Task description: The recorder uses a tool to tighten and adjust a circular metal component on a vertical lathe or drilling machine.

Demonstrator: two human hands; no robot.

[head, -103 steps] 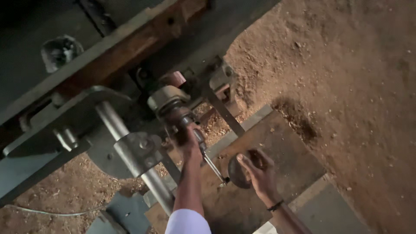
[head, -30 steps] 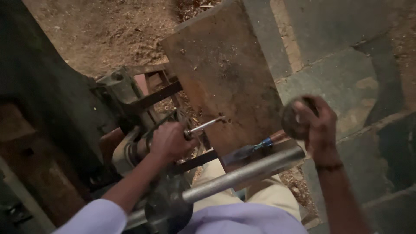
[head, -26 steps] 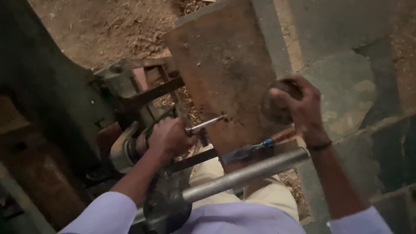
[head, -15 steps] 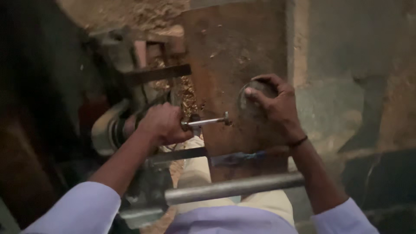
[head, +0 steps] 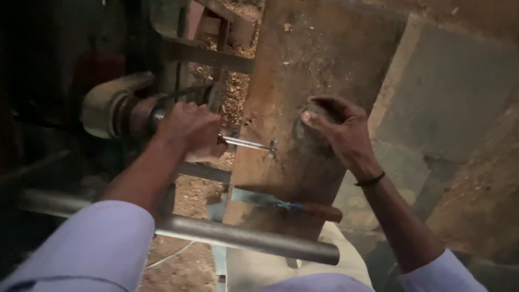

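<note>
**Two hands at a rusty slab and a lathe-like machine**

Here, the left hand [head: 190, 131] is curled into a fist around the near end of a slim metal key [head: 250, 144], a bright steel rod with a small crossbar at its far tip. The rod sticks out from between thumb and forefinger and points right, its tip lying over the edge of a broad rusty plate [head: 303, 65]. That plate is flat, brown and pitted, dusted with pale chips and sawdust.

The right hand [head: 340, 132] rests on the plate, well right of the key's tip. Its fingers are bent and spread around a round, dark, dull disc [head: 309, 128]; the thumb presses on the disc's upper left rim and the other fingers arch over its top. Only the left part of the disc shows, so its full shape cannot be told. A thin dark band circles the right wrist.

Behind the left fist sits a machine spindle [head: 116, 111]: a pale cylindrical housing and a darker, worn ring, with dark steel bars around it. Loose wood shavings [head: 238, 97] lie between the machine and the plate. Nearer the camera, a smooth grey pipe [head: 243, 240] runs across, and a blue-handled tool [head: 281, 204] lies on the plate's lower end. Both sleeves are pale lilac cloth.
</note>
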